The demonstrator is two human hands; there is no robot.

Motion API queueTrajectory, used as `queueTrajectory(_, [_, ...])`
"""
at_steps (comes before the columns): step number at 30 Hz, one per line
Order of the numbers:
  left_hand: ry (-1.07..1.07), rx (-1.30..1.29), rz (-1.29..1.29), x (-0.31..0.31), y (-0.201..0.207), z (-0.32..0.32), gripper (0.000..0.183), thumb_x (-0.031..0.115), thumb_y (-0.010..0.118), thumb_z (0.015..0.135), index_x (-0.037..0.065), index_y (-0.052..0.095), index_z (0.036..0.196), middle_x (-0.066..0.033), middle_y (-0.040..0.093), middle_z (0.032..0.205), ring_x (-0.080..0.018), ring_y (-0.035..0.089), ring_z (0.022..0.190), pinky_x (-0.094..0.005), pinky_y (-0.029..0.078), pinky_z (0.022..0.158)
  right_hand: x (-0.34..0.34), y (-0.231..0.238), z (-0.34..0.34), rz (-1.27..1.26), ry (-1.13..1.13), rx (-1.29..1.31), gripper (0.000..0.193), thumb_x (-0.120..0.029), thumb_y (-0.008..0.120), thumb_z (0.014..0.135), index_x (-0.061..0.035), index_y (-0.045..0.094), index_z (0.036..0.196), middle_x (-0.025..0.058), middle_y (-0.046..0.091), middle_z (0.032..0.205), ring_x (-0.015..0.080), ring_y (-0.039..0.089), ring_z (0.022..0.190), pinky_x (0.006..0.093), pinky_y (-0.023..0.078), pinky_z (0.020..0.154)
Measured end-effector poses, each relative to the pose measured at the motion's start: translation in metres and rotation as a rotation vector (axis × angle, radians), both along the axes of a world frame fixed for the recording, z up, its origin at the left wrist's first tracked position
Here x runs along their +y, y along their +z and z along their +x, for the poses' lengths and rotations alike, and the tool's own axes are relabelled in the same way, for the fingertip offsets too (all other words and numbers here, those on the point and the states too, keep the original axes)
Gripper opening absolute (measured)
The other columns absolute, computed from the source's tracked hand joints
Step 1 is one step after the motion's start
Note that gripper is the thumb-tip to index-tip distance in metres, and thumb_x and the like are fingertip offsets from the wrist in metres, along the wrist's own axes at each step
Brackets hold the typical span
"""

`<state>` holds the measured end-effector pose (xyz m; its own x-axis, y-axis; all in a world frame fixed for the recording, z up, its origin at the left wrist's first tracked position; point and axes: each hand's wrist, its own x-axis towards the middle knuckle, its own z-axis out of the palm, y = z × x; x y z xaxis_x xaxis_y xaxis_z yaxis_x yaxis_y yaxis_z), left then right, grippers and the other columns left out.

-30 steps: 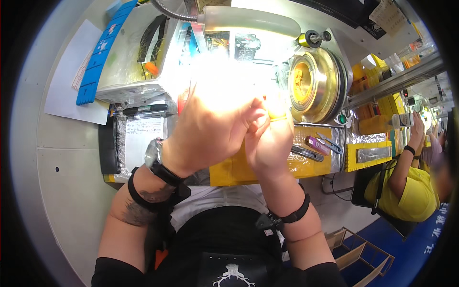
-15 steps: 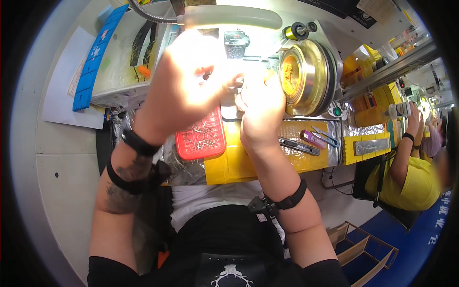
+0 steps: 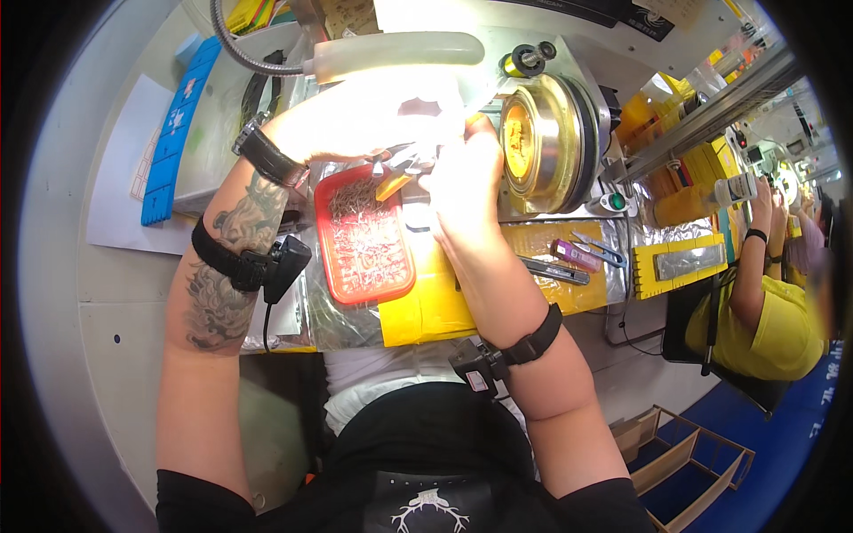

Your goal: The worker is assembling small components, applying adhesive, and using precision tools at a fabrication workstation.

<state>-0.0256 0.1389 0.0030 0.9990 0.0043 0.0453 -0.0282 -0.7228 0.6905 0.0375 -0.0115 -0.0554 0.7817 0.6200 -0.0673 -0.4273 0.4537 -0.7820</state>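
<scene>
My left hand (image 3: 369, 111) and my right hand (image 3: 466, 173) meet in strong lamp light just beyond the red tray (image 3: 330, 271). The glare washes out the left hand; its fingers look bent toward the right hand. Curled fingers close my right hand beside the round metal wheel (image 3: 540, 149). What either hand pinches is too small and bright to make out. Beneath my left fingers, a small yellow strip (image 3: 393, 185) shows over the tray's far edge. Many thin metal bits (image 3: 366, 235), too small to name surely, fill the tray.
A pale tubular lamp (image 3: 400, 55) spans above my hands. Right of the tray lie a utility knife (image 3: 553, 270), a purple lighter (image 3: 576, 256) and blue snips (image 3: 600, 249). A blue rack (image 3: 178, 133) stands left. A co-worker in yellow (image 3: 760, 324) sits at right.
My left wrist has turned over and my left forearm has swung outward, uncovering more of the red tray. My right hand has shifted slightly left and stays closed. The whole view has moved a little.
</scene>
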Motion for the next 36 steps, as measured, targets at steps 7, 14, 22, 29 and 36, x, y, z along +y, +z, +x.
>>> queueTrajectory(7, [-0.159, -0.184, -0.022, 0.006, -0.007, 0.014, 0.033, 0.023, 0.063, 0.104, 0.008, 0.064, 0.133, -0.0055, 0.072, 0.108, -0.0134, 0.066, 0.090, -0.0327, 0.058, 0.080, 0.001, -0.027, 0.012, -0.190, -0.006, -0.220, 0.009, -0.015, 0.052, 0.109, -0.0074, 0.056, 0.111, -0.0037, 0.054, 0.080, 0.0040, 0.051, 0.060, 0.0205, 0.043, 0.049])
queueTrajectory(14, [0.060, -0.353, -0.337, -0.025, -0.007, -0.025, 0.012, 0.007, 0.063, 0.097, -0.002, 0.063, 0.106, -0.0128, 0.062, 0.124, -0.0206, 0.059, 0.107, -0.0349, 0.049, 0.098, -0.103, -0.003, -0.037, -0.020, 0.236, -0.068, 0.016, -0.013, 0.054, 0.107, -0.0071, 0.053, 0.123, 0.0001, 0.049, 0.092, 0.0062, 0.042, 0.073, 0.0235, 0.040, 0.066])
queueTrajectory(22, [0.210, -0.552, 0.174, -0.093, -0.027, -0.062, 0.012, 0.003, 0.077, 0.082, 0.004, 0.067, 0.088, -0.0100, 0.070, 0.093, -0.0306, 0.069, 0.092, -0.0390, 0.053, 0.078, -0.133, -0.029, 0.007, -0.563, 0.259, -1.572, 0.019, -0.006, 0.063, 0.087, -0.0003, 0.066, 0.105, 0.0178, 0.061, 0.116, 0.0352, 0.059, 0.110, 0.0408, 0.049, 0.098])
queueTrajectory(29, [0.059, -0.526, -0.033, -0.091, -0.057, -0.071, 0.015, -0.005, 0.074, 0.077, 0.002, 0.066, 0.087, -0.0178, 0.073, 0.112, -0.0286, 0.071, 0.092, -0.0370, 0.057, 0.083, -0.122, -0.037, 0.025, -0.498, 0.349, -1.656, 0.027, -0.005, 0.064, 0.083, 0.0007, 0.067, 0.108, 0.0197, 0.064, 0.123, 0.0369, 0.062, 0.115, 0.0441, 0.051, 0.099])
queueTrajectory(36, [0.112, -0.467, -0.354, -0.085, -0.080, -0.071, 0.012, 0.008, 0.069, 0.095, 0.004, 0.063, 0.086, -0.0146, 0.070, 0.096, -0.0238, 0.068, 0.089, -0.0351, 0.055, 0.083, -0.098, -0.057, 0.012, -0.378, -0.032, -1.323, 0.026, 0.010, 0.072, 0.082, 0.0021, 0.066, 0.106, 0.0251, 0.071, 0.123, 0.0372, 0.072, 0.109, 0.0401, 0.057, 0.096])
